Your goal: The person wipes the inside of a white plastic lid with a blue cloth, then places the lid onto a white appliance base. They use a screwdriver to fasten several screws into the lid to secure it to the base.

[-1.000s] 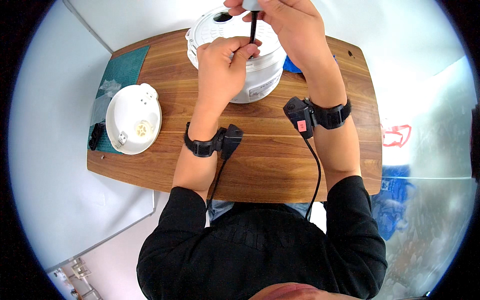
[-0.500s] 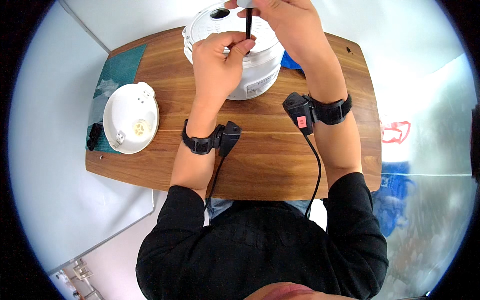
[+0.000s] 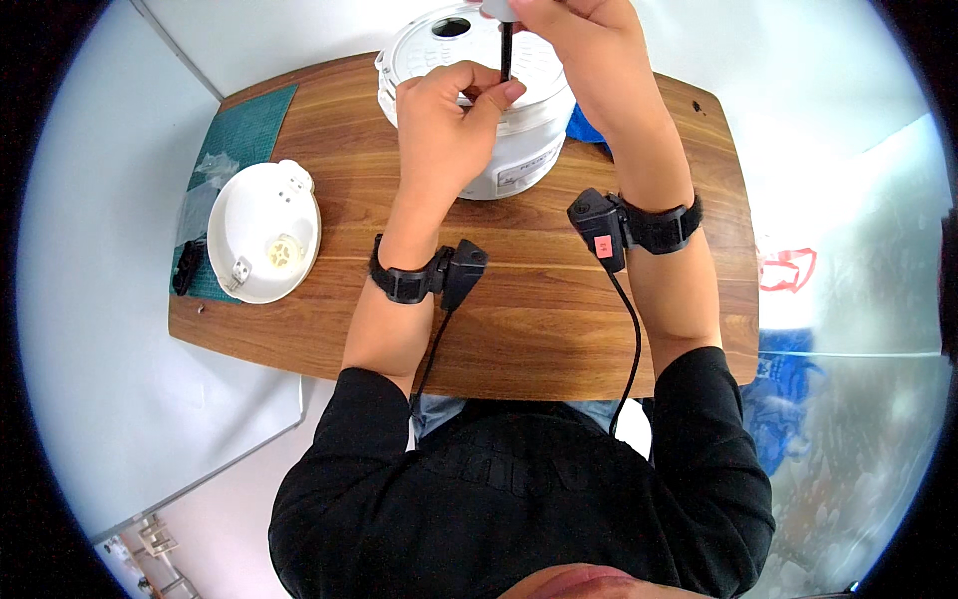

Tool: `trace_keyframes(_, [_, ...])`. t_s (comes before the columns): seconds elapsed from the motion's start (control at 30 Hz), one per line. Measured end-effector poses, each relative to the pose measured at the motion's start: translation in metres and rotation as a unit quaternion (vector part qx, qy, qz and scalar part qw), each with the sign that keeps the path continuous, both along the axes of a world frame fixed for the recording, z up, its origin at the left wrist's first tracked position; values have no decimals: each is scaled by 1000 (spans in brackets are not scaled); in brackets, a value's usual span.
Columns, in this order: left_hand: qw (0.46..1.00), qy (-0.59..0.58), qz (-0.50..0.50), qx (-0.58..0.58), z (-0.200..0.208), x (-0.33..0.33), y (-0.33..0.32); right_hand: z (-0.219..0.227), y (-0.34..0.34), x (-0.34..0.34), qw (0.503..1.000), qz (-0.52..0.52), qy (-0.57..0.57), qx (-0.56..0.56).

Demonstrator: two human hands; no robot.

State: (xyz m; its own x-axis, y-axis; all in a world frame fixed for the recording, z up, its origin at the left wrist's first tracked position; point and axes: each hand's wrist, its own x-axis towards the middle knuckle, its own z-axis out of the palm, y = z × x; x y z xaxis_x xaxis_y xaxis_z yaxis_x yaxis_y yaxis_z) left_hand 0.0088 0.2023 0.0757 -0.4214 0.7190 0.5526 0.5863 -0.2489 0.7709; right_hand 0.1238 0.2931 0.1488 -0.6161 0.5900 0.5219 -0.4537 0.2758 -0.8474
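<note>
My right hand (image 3: 574,40) grips the handle of a screwdriver (image 3: 506,50), held upright over the white cooker (image 3: 499,160). My left hand (image 3: 444,125) pinches the black shaft between thumb and fingers, resting on the cooker top. The cooker stands at the worktop (image 3: 539,309) far edge. Left of the cooker lies a white lid (image 3: 261,232).
</note>
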Motion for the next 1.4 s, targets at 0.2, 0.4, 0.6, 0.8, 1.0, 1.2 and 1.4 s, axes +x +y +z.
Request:
trace_keyframes(0.2, [998, -4, -7, 70, -1, 3, 2, -13, 11, -2, 999, -1, -3, 34])
trace_keyframes(0.4, [998, 21, -10, 57, -1, -1, 3, -8, 1, -3, 998, -37, 0, 45])
trace_keyframes(0.6, [999, -5, -30, 23, -1, -3, 1, -5, 5, -1, 997, -21, -43, 57])
trace_keyframes(0.8, [996, 74, -52, 8, 2, -4, -4, 4, -1, 4, 997, -33, -66, 5])
trace_keyframes(1.0, [968, 249, 30, 8, 0, 4, -5, 1, 3, 7, 997, -53, -24, 52])
trace_keyframes(1.2, [970, 238, 39, 18, -8, 1, -1, 15, 14, 16, 993, -75, 84, -45])
trace_keyframes(1.4, [972, 233, -17, 13, 2, -8, -8, -20, 35, 50, 991, -114, -8, 70])
